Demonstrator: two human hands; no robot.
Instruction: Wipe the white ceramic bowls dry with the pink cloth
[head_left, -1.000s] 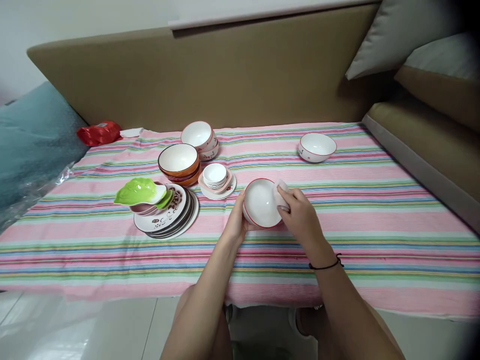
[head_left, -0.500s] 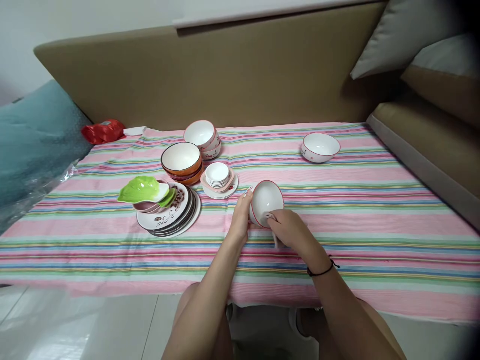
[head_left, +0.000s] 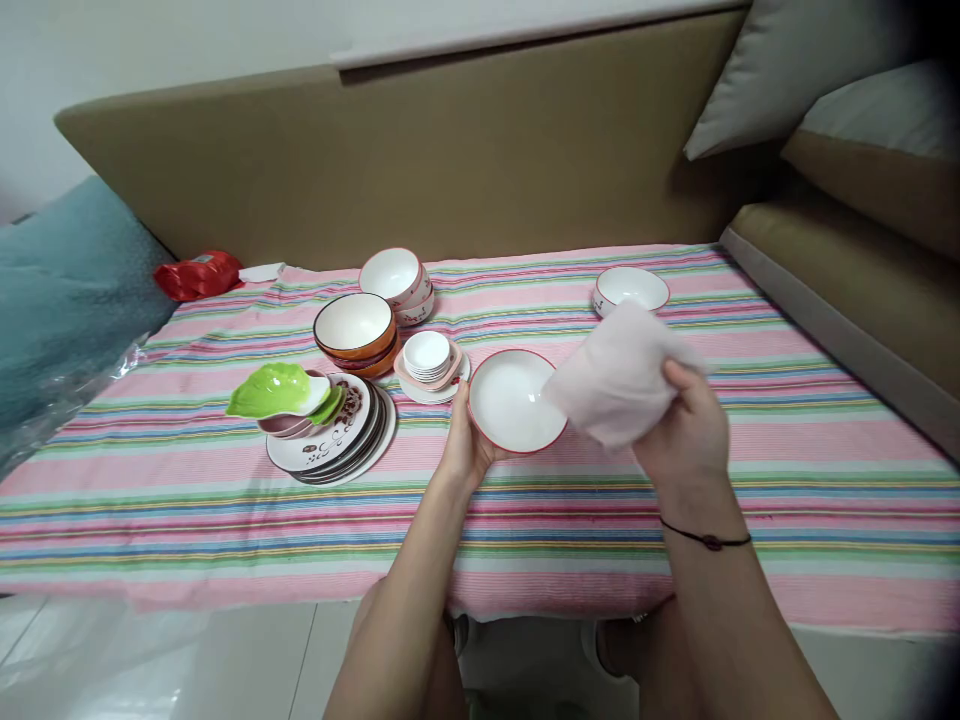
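Left hand [head_left: 463, 452] grips a red-rimmed bowl [head_left: 514, 402], right hand [head_left: 686, 435] clutches a pink cloth [head_left: 615, 378]; stacked plates [head_left: 341, 442] lie left, on a striped surface [head_left: 795, 420] before a tan sofa back [head_left: 487, 170].

The white bowl [head_left: 516, 400], thin red rim, is tilting toward the viewer and showing its bare inside. It is being gripped at its left edge by the left hand [head_left: 459, 452]. The pale pink cloth [head_left: 616, 378] is hanging crumpled from the right hand [head_left: 686, 432], with one corner touching the bowl's right rim.
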